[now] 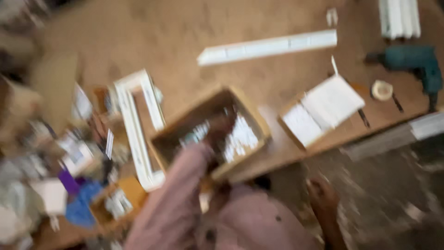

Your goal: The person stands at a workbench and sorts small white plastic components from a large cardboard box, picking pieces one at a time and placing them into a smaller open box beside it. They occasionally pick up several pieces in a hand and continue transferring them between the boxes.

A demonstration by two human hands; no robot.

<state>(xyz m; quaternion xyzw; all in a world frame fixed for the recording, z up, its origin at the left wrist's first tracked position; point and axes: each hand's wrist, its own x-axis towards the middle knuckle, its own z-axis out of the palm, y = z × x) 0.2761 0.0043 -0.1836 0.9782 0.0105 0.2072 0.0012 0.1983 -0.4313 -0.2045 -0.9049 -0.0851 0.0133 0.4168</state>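
The whole view is motion-blurred. My left hand [218, 128], in a pink sleeve, reaches into an open cardboard box [252, 115] on the wooden table [185, 41]. The box holds small white pieces [240, 139], and the hand rests among them; blur hides whether it grips any. My right hand [323, 196] hangs below the table's front edge, over the grey floor. Its fingers look loosely curled and I see nothing in it.
A second box with white packs [319, 111] stands to the right. A long white trunking strip [268, 46] lies behind it. A teal power drill [416, 65] and a tape roll [382, 89] sit at far right. White frame pieces [136, 125] and cluttered small items lie left.
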